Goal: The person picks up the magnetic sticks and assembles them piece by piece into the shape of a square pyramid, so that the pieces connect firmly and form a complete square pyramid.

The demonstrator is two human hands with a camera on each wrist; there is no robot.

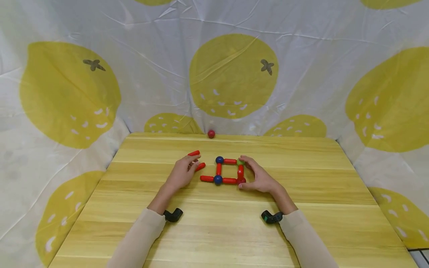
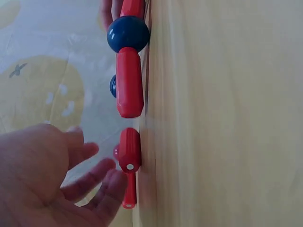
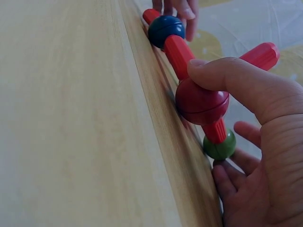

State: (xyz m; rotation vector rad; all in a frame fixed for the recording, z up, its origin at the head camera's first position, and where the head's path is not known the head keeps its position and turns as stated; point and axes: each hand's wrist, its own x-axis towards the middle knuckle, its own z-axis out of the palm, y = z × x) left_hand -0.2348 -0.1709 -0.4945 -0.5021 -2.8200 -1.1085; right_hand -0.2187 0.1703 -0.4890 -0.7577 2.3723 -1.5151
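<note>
A flat square of red magnetic rods (image 1: 229, 181) and balls lies on the table. Its left corners are blue balls (image 1: 218, 179); a green ball (image 1: 240, 162) and a dark red ball (image 3: 202, 101) form the right ones. One rod (image 1: 206, 178) juts left from the near blue ball, and another (image 3: 262, 56) sticks up from the dark red ball. My right hand (image 1: 259, 176) grips the square's right side, thumb on the dark red ball, fingers by the green one. Beside two loose red rods (image 1: 200, 166), my left hand (image 1: 182, 173) has loosely bent fingers, holding nothing.
A single red ball (image 1: 211, 134) sits at the table's far edge, against the lemon-print cloth (image 1: 234, 74). The wooden table (image 1: 214, 230) stretches out on both sides of the hands. Each wrist carries a black camera (image 1: 173, 215).
</note>
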